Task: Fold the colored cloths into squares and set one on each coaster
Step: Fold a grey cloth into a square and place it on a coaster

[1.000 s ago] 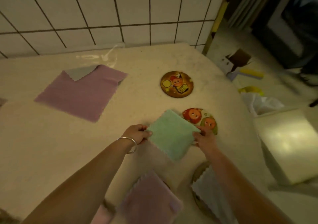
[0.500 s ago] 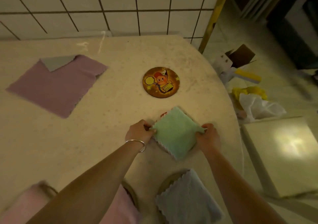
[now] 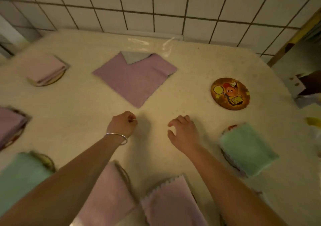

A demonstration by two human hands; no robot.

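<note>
A folded green cloth (image 3: 247,148) lies on a coaster at the right, the coaster's red edge (image 3: 231,127) peeking out above it. An orange cartoon coaster (image 3: 230,93) lies bare beyond it. A flat purple cloth (image 3: 133,77) with a grey cloth (image 3: 134,57) under its far corner lies unfolded in the middle. My left hand (image 3: 123,124), fingers curled, hovers just below the purple cloth's near corner. My right hand (image 3: 184,133) is beside it, fingers loosely apart, holding nothing. Folded pink, purple and green cloths sit on coasters at the left and along the near edge.
A tiled wall (image 3: 156,5) backs the cream table (image 3: 191,66). A clear plastic sheet (image 3: 152,42) lies at the table's far edge. The table's right edge drops to a floor with a cardboard box (image 3: 302,85) and a yellow thing (image 3: 313,121).
Both hands let go of the green cloth, now resting on the coaster, and moved left toward the flat purple cloth. The view swung left, showing more folded cloths.
</note>
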